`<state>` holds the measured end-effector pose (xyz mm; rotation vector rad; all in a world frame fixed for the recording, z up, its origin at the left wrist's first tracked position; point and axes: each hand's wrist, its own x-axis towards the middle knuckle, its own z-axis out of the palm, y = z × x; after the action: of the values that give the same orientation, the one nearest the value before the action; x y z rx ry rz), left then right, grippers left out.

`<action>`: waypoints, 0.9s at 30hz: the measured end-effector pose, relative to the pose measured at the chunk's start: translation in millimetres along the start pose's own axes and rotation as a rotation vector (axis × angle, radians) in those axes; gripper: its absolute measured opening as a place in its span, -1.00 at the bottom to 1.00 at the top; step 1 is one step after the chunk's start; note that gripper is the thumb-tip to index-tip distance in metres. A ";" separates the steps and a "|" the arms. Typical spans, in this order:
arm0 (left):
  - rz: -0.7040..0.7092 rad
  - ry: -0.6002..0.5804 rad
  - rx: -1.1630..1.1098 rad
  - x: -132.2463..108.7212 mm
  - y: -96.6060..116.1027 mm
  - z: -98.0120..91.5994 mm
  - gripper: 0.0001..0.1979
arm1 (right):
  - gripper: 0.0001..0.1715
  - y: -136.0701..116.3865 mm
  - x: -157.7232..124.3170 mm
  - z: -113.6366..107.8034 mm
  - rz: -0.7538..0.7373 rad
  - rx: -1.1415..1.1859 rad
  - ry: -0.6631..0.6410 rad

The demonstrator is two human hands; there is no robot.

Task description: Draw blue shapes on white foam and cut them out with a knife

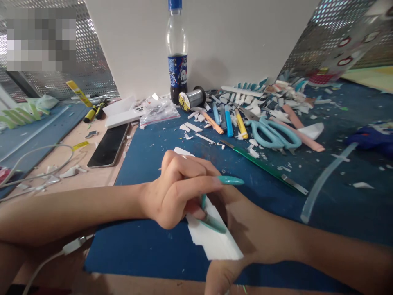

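Observation:
A long white strip (215, 241), like paper or thin foam with a ragged edge, lies slantwise between my two hands above the blue mat. My left hand (181, 184) comes in from the left with curled fingers; its thumb, with a long teal nail, presses on the strip's face. Its index finger points right across my right hand. From the right, my right hand (242, 221) lies behind and under the strip, its thumb low near the mat's front edge. My left hand covers most of the right fingers.
Beyond my hands lie green tweezers (264, 162), light-blue scissors (273, 133), clay-like coloured sticks (227, 121) and a heap of white scraps (254, 96). A cola bottle (177, 61) and wire spool (193, 99) stand behind. A phone (109, 145) lies left; a clear glue stick (325, 184) lies right.

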<state>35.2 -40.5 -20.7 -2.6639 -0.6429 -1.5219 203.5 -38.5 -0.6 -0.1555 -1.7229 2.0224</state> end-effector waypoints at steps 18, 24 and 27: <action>0.140 0.148 -0.017 17.2 5.0 -15.1 -0.85 | 0.40 -9.1 -0.5 2.6 0.118 0.083 0.001; 0.093 0.156 -0.031 12.4 6.9 -7.2 -0.80 | 0.53 -7.6 -4.1 -0.3 0.170 0.065 0.024; 0.090 0.229 -0.005 8.1 7.9 -2.9 -0.80 | 0.45 -7.8 -8.1 -2.3 0.159 0.108 0.081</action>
<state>39.2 -45.5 -11.0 -2.4323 -0.4994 -1.7677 213.7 -39.1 4.7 -0.3431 -1.5923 2.1857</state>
